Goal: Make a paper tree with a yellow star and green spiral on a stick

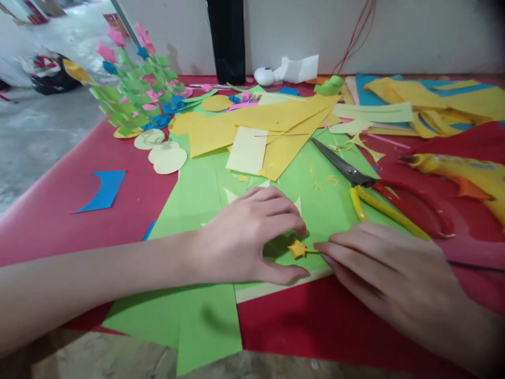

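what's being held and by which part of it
The right hand holds the yellow star by its thin stem; the left hand holds nothing.

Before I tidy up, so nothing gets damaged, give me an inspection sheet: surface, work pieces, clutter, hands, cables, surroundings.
Surface: red cover, partly under green paper.
Work pieces: yellow star on a thin stem.
Clutter: scissors, glue gun, blue scrap, yellow paper.
Hands: left hand open beside the star; right hand pinching the stem.
Cables: red wires by the wall; dark line at right, unclear.
Surroundings: pale wall behind, grey floor at left.

Head view, forward and down
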Demonstrator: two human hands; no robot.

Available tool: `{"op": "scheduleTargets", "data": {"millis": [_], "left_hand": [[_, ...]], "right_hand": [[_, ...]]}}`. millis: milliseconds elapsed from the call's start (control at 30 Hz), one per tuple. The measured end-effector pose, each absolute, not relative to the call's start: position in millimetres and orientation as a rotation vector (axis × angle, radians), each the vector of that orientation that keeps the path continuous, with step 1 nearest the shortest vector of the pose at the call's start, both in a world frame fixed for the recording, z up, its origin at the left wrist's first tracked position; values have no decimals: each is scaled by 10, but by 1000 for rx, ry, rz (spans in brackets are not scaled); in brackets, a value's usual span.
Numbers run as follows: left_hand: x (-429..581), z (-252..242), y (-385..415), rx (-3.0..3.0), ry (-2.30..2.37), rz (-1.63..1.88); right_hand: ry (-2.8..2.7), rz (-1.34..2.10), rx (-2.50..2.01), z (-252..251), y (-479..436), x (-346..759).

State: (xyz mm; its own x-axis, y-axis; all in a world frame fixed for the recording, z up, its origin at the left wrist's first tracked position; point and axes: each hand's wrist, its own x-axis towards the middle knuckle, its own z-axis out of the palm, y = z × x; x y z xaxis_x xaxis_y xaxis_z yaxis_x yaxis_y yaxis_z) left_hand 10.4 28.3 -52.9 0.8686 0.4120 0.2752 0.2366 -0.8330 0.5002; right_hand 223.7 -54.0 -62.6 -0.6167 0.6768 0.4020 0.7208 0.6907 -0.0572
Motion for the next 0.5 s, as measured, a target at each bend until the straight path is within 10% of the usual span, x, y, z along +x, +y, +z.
{"op": "scheduleTargets", "data": {"millis": [500], "left_hand": [[118,-519,295,2576,450,470]], "right_hand": [[-2587,-151,-1089,-624,-534,2251]]}}
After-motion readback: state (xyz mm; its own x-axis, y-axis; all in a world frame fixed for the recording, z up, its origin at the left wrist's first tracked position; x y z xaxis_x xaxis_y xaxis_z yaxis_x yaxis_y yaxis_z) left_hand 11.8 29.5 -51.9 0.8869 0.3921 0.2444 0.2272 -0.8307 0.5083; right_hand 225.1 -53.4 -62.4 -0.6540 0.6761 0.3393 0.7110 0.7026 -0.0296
